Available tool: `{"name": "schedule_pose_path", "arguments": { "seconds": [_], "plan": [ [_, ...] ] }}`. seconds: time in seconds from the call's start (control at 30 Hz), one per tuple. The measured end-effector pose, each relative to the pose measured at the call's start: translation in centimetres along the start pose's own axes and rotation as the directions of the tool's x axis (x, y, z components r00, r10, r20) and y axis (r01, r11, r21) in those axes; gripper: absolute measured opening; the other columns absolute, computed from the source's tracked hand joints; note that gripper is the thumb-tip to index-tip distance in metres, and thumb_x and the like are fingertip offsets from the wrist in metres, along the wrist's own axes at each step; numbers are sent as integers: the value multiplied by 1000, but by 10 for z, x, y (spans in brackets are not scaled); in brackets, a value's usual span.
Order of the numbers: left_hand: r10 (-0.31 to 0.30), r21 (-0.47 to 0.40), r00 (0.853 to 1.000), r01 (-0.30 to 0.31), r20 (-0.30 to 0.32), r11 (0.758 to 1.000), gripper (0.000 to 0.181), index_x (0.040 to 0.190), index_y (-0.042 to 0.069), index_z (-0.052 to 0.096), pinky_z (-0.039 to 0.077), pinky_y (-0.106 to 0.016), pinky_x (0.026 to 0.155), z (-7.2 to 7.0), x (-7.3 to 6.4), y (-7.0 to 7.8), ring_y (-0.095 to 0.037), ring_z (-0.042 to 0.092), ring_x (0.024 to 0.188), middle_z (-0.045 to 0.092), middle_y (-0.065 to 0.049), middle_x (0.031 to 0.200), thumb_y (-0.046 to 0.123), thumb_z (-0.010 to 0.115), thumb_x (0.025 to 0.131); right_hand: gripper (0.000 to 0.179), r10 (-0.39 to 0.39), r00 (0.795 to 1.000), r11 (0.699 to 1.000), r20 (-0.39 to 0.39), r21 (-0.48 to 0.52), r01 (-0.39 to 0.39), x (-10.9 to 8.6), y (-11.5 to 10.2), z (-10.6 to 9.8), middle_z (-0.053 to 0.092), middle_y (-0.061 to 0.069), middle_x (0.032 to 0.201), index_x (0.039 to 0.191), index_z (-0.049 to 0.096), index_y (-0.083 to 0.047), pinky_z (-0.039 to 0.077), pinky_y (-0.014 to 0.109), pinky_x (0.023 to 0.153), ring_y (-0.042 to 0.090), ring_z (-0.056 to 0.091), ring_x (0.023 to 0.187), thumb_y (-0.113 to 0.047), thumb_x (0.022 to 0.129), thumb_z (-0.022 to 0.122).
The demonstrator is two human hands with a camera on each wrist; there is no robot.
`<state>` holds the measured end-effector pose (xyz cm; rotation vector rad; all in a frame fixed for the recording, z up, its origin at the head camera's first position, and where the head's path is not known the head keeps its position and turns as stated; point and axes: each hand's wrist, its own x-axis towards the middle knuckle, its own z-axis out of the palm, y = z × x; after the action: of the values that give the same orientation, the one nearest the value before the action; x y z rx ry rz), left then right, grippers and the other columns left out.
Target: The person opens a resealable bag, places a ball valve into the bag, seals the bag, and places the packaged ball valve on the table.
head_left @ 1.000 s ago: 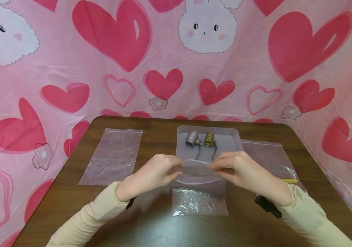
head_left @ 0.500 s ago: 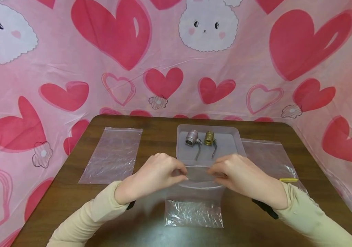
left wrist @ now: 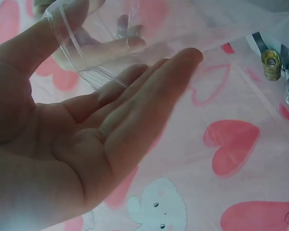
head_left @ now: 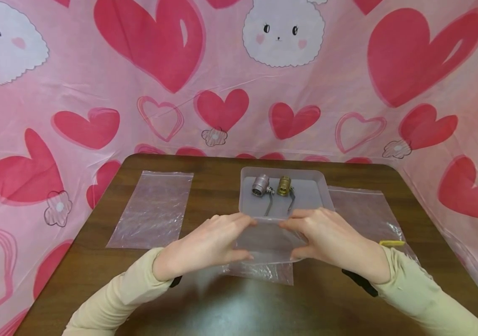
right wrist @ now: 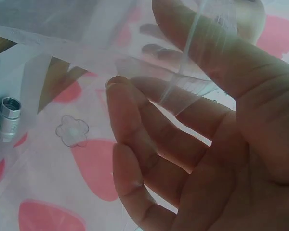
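A clear zip bag (head_left: 264, 240) is stretched between the two hands, its mouth spread wide and its lower end angled down over the table. My left hand (head_left: 211, 242) is at the left side of the mouth, thumb and fingers spread well apart against the film. On the other side, my right hand (head_left: 327, 238) spreads thumb and fingers in the same way. In the left wrist view the zip strip (left wrist: 70, 33) runs by the thumb; the left fingers (left wrist: 149, 106) are fairly straight. The right fingers (right wrist: 127, 115) bend slightly in the right wrist view.
Behind the bag, a translucent tray (head_left: 327, 196) holds a silver valve (head_left: 260, 185) and a brass valve (head_left: 284, 185), each with a lever. Flat zip bags lie left (head_left: 152, 210) and right (head_left: 360, 210). A yellow strip (head_left: 391, 243) shows by the right sleeve.
The fingers have spread from a closer grip, and the bag's mouth has widened. The bag's lower end first came nearer the front edge, then drew back.
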<state>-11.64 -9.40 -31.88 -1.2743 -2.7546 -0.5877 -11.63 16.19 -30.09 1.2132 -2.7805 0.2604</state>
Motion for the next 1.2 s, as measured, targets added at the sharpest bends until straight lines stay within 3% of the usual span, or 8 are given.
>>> {"name": "schedule_pose_path", "arguments": {
  "seconds": [0.2,0.33,0.5,0.73,0.93,1.07,1.2],
  "plan": [
    [44,-2,999,-44,12,999,62,123,2,60,57,-27,74,2,0,0,-11,67,79,69,-6,112,29,87,75,56,-5,1000,1000,10,-8,5,0,0,0,60,-9,82,111,74,-17,39,17,53,-1,43,60,-33,62,93],
    [39,10,999,-39,18,999,63,123,2,60,57,-29,75,2,1,0,-10,68,79,69,-6,112,29,88,74,53,-35,999,999,-26,14,36,-1,0,-2,65,-5,96,114,73,-18,50,21,59,4,58,69,-38,68,90],
    [9,1,999,-9,41,1000,60,121,2,62,56,-26,71,3,2,0,-8,66,75,71,-5,110,31,88,74,46,-72,989,994,-126,73,82,-3,1,-10,66,-4,108,111,74,-20,54,22,66,4,65,81,-41,73,85],
    [-50,-40,996,53,75,998,61,122,2,63,56,-27,73,6,5,-4,-7,63,70,71,-6,113,33,87,75,38,-57,963,985,-263,141,97,2,19,-17,70,-6,104,107,74,-16,55,24,69,5,65,85,-24,73,88],
    [-32,-42,999,33,30,999,59,119,2,64,55,-27,72,11,4,-9,-7,58,68,72,-6,107,32,87,74,34,107,971,960,-213,276,-46,13,52,-6,73,-1,102,108,73,-13,59,34,75,13,70,85,-18,77,85],
    [-39,-50,999,40,23,998,58,119,1,64,57,-32,77,15,4,-11,-11,64,75,73,-7,109,31,87,74,29,225,966,911,-127,380,-162,21,81,8,74,9,107,110,72,-9,60,41,79,22,73,88,-16,82,80],
    [-36,-52,999,37,21,998,57,118,0,65,56,-31,77,18,4,-13,-9,60,72,73,-8,105,30,87,75,28,315,948,870,-56,416,-264,28,110,22,74,13,110,111,71,-7,59,43,82,28,72,92,-18,86,77]
  ]
}}
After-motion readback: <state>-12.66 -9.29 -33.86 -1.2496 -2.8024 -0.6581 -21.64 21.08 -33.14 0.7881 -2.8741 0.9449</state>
